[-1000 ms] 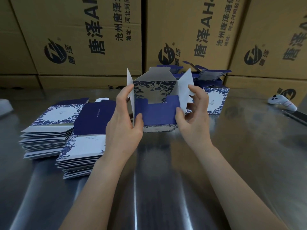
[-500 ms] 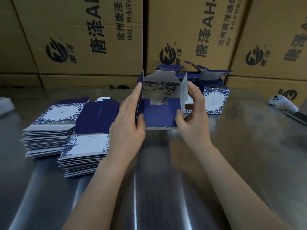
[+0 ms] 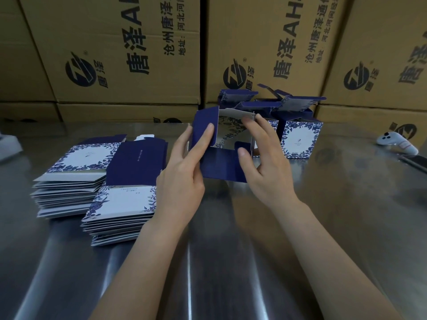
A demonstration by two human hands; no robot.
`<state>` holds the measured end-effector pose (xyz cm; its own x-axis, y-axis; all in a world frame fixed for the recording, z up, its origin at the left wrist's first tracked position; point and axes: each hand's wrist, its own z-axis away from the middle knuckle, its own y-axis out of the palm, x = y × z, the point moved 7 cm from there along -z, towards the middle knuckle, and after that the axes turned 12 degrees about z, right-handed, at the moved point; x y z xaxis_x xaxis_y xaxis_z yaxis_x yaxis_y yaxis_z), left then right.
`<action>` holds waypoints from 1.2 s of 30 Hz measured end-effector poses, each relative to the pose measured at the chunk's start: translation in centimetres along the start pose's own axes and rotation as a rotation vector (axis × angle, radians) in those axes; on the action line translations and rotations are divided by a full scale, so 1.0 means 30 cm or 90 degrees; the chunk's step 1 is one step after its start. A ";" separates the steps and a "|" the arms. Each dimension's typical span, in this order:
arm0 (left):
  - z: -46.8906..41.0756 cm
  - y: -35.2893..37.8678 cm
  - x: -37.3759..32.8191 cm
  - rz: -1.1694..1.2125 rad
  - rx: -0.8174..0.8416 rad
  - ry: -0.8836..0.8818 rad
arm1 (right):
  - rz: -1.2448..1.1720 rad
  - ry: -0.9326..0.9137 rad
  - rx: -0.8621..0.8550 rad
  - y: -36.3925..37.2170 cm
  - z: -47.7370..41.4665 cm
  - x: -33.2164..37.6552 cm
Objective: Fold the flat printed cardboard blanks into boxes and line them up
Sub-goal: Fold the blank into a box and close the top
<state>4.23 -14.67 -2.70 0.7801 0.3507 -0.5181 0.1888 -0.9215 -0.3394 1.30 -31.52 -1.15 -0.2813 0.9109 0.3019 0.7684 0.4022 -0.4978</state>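
A half-folded navy and white floral box (image 3: 221, 158) is held just above the steel table, its open end toward me. My left hand (image 3: 184, 169) grips its left side and presses the navy side flap inward with the fingers. My right hand (image 3: 265, 162) holds the right side, fingers pushing the right flap over the opening, thumb on the navy front flap. Two stacks of flat printed blanks (image 3: 76, 179) (image 3: 122, 204) lie to the left. Several folded boxes (image 3: 298, 137) with open lids stand behind the held box.
Large brown shipping cartons (image 3: 129, 54) wall off the back of the steel table (image 3: 335, 215). A white handheld controller (image 3: 397, 142) and a dark phone (image 3: 416, 161) lie at the far right. A white object (image 3: 9, 144) sits at the left edge.
The two white side flaps that stood spread open have been pushed inward over the opening. Both hands shifted their fingers onto these flaps; the box stayed in place.
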 end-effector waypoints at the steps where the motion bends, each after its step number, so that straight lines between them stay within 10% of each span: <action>1: 0.001 0.003 -0.002 -0.003 0.005 0.004 | 0.001 0.007 0.003 0.000 0.000 -0.003; 36: 0.020 0.001 0.006 0.048 -0.106 -0.072 | -0.054 -0.041 -0.100 -0.021 0.007 -0.001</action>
<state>4.02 -14.52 -3.27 0.7259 0.2876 -0.6247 0.2356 -0.9574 -0.1670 0.71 -31.77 -1.01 -0.3811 0.8805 0.2819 0.8193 0.4629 -0.3384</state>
